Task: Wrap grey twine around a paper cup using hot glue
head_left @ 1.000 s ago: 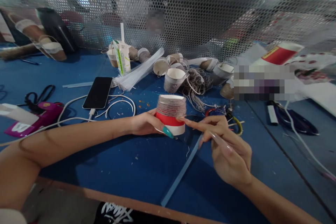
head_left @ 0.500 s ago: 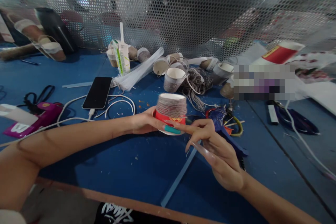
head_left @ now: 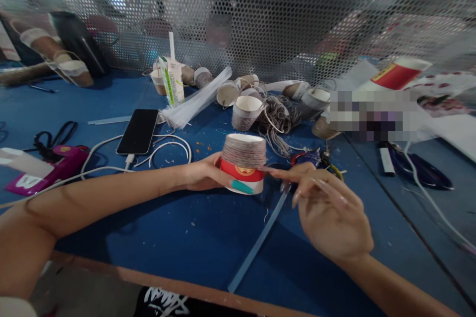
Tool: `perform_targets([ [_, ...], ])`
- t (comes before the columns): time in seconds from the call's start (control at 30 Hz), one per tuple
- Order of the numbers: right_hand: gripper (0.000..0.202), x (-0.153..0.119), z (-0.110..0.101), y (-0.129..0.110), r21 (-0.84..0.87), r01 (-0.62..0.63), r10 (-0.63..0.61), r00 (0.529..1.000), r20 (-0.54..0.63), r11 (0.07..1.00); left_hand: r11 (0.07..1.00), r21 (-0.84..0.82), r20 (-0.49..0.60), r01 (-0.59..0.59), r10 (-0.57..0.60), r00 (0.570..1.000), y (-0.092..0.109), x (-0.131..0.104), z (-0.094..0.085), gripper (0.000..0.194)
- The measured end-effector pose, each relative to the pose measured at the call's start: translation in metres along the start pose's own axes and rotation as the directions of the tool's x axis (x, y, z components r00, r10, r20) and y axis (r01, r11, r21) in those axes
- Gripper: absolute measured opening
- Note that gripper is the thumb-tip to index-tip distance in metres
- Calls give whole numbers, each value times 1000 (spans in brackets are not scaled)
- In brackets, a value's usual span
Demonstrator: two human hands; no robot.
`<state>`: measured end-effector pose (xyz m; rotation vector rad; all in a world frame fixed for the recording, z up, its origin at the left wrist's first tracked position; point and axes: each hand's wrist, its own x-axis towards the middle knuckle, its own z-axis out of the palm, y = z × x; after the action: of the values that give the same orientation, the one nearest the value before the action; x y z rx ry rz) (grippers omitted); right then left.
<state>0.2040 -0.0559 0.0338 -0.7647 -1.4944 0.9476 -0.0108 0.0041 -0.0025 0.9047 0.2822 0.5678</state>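
Note:
My left hand [head_left: 208, 173] is wrapped round a paper cup [head_left: 243, 173], red with a white lower edge and a gold emblem, its thumb with a teal nail across the front. The cup is held a little tilted, its white top facing up. Rows of grey-brown cord [head_left: 243, 152] are wound round its upper part. My right hand [head_left: 330, 208] is at the right of the cup with the index finger stretched toward its side, just below the cord rows. The other fingers are apart and partly bent, with nothing visible in them.
A purple glue gun [head_left: 55, 171], a phone [head_left: 137, 131] and a white cable [head_left: 171, 158] lie left. Behind are cord-wrapped cups [head_left: 245, 118], a cord heap [head_left: 282, 114], glue sticks [head_left: 204, 96] and a drink carton [head_left: 173, 81]. A translucent strip [head_left: 260, 242] lies in front.
My right hand has moved right, its index finger going from the cup's front to its right side. The cup has turned slightly in my left hand, and its emblem shows more.

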Motion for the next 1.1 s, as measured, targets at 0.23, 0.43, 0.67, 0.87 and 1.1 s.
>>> perform_targets([
  [0.23,23,5,-4,8,118,67,-43,980,-192,991,999,-30,0,22,-22,1000,-1,0,-2,57],
  [0.43,28,-5,0,-9,-86,-13,21,995,97,996,999,-40,42,29,-27,999,-2,1,-2,57],
  [0.67,31,-1,-1,-4,26,-96,94,993,72,995,994,-86,57,67,-62,996,-2,0,-5,58],
  [0.87,30,4,-5,13,135,-14,35,988,-152,991,990,-115,46,79,-74,996,-2,0,-5,54],
  [1.1,25,-7,-1,-3,-213,162,-149,986,76,963,997,-68,-60,43,-47,997,-1,2,3,48],
])
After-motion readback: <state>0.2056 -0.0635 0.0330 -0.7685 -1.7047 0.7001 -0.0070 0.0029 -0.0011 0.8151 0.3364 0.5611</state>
